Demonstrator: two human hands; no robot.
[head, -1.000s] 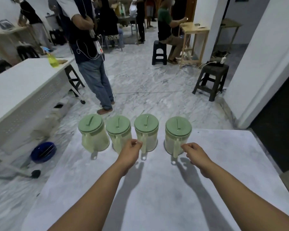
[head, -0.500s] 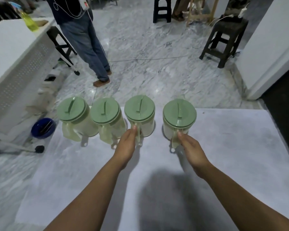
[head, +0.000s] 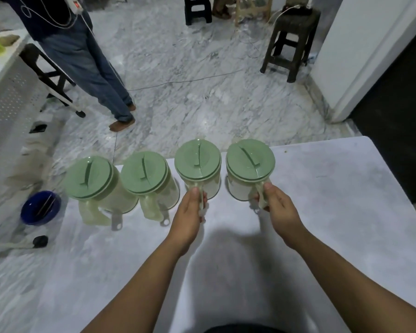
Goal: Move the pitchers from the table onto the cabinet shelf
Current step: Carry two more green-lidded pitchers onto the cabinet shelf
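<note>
A: Pitchers, four of them, stand in a row along the far edge of the table [head: 334,212], each upright with a green lid. Take the third pitcher [head: 198,174], counting from the left end, as the landmark.

B: Where are the hands relative to it?

A: The left hand [head: 187,216] is on its near side, curled shut around its handle [head: 200,200], thumb up against the top of the handle. The right hand [head: 277,207] is to the right of the landmark, fingers closed in a pinch on the handle of the fourth pitcher [head: 249,171].

B: So each hand has one?

A: It looks that way. Both handles point back toward the person, so each pitcher body lies straight ahead of its grip, long axis vertical. Whether the bases are off the tabletop I cannot tell.

B: And the other two?

A: The second pitcher [head: 149,181] sits just left of the landmark, the first pitcher [head: 96,186] left of that. Nobody is touching them; their handles also face the near side. The left hand is the nearer one for those.

B: Is the cabinet shelf visible?

A: No. It is not in view, so my guess is the lift needs to go straight up, keeping the bodies vertical, then a turn away from the table.

B: Any risk?

A: The landmark and the second pitcher are close together; a sideways swing could knock it.
</note>
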